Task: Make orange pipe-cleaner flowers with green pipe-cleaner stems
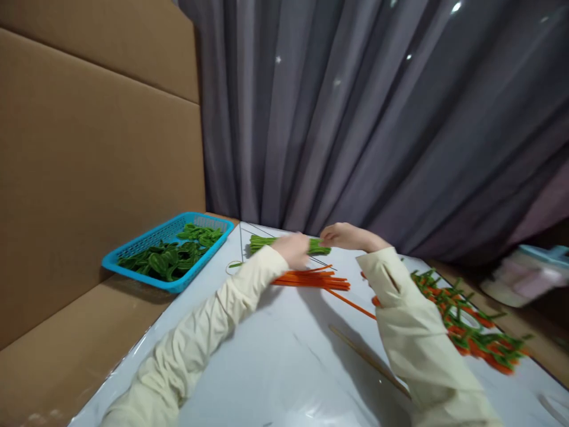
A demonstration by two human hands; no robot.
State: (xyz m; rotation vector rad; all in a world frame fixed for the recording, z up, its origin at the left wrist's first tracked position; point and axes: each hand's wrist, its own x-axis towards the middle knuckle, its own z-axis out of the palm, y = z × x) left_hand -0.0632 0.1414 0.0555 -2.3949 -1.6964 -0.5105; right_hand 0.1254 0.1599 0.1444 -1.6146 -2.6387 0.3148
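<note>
A bundle of green pipe cleaners (262,243) lies across the far part of the table. My left hand (293,249) reaches over the middle of it, with its fingers blurred and turned out of sight. At the bundle's right end is my right hand (347,236), its fingers drawn together in a pinch; what they hold, if anything, is too blurred to make out. Just nearer than the green bundle, a pile of orange pipe cleaners (315,280) lies beneath my left wrist. One orange stem sticks out from it towards my right sleeve.
A blue basket (175,286) of green looped leaf shapes (166,260) stands at the left by a cardboard wall (102,154). Several orange and green pipe-cleaner pieces (484,347) lie at the right around a white ring (464,317). A thin stick (367,359) lies near my right forearm.
</note>
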